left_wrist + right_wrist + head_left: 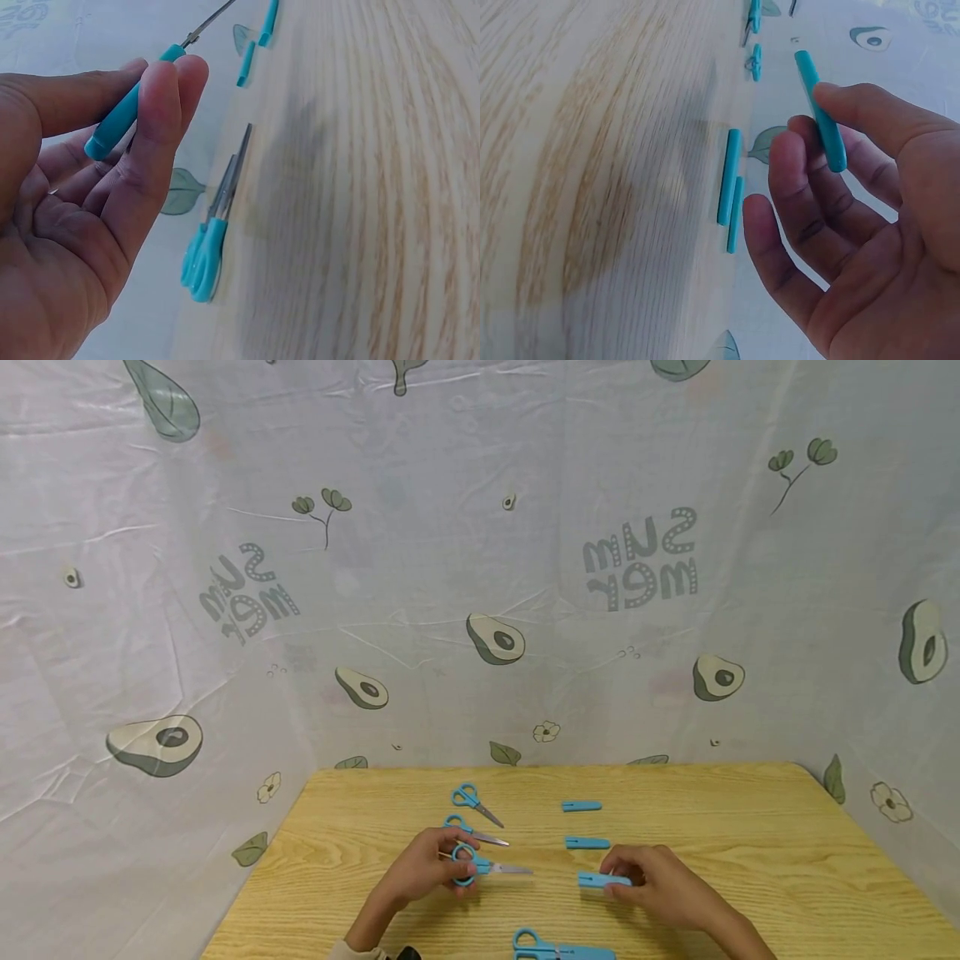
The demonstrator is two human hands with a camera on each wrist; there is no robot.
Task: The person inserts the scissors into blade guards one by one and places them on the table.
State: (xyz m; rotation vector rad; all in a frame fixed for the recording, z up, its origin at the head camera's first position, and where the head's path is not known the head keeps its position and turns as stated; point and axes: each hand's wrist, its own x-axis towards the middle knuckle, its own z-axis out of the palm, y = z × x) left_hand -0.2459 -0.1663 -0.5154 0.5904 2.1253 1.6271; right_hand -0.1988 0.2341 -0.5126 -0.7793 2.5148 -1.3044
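My left hand pinches a pair of blue-handled scissors by the handles, and its metal blades point right. In the left wrist view the thumb and fingers press on the blue handle. Across from it, my right hand pinches a blue scissors cover between thumb and fingers, with its slotted end facing the blades. A gap separates the blade tips from the cover. Both held things are raised over the wooden table.
Two more pairs of scissors, a far one and a nearer one, lie beyond my left hand. Two loose blue covers, one behind another, lie beyond my right. Covered scissors rest at the near edge. A printed curtain hangs behind.
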